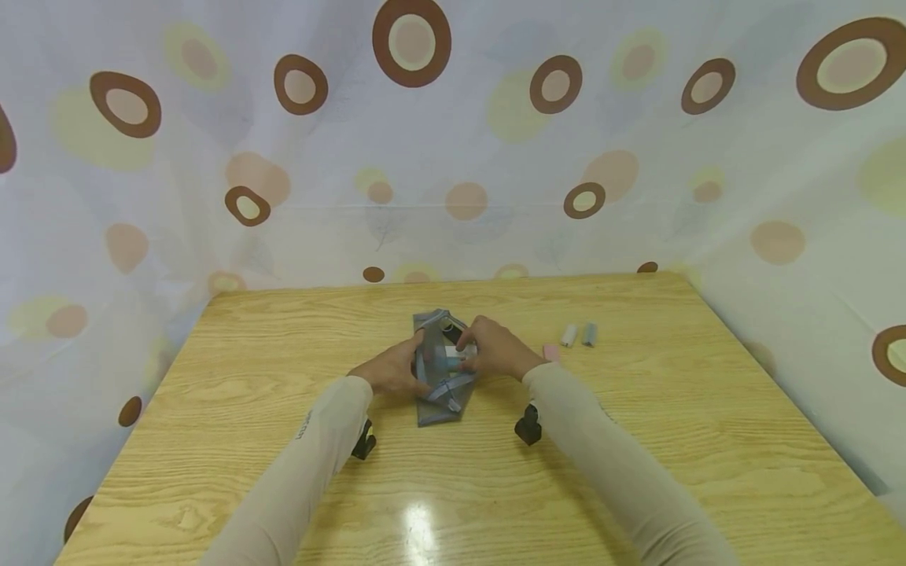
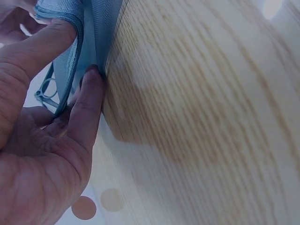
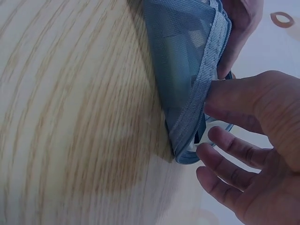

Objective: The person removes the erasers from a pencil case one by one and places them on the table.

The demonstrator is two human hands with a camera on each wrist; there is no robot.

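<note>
A grey-blue mesh zip pouch (image 1: 442, 413) lies on the table with its top spread apart. Through the opening show a dark item, a white piece and a blue piece (image 1: 454, 363). At the pouch's left side, my left hand (image 1: 392, 369) grips the zip edge, thumb on one side and fingers on the other; the left wrist view shows the thumb (image 2: 51, 40) over the rim. My right hand (image 1: 495, 348) reaches into the opening from the right. In the right wrist view its thumb and forefinger pass behind the zipped rim (image 3: 208, 70), tips hidden, other fingers spread; I cannot tell whether it pinches anything.
On the wooden table (image 1: 269, 472), right of the pouch, lie a pink block (image 1: 550, 352), a white block (image 1: 569, 336) and a grey block (image 1: 591, 334). A patterned cloth (image 1: 467, 244) hangs behind the table and along its sides. Black wrist cameras sit under both sleeves.
</note>
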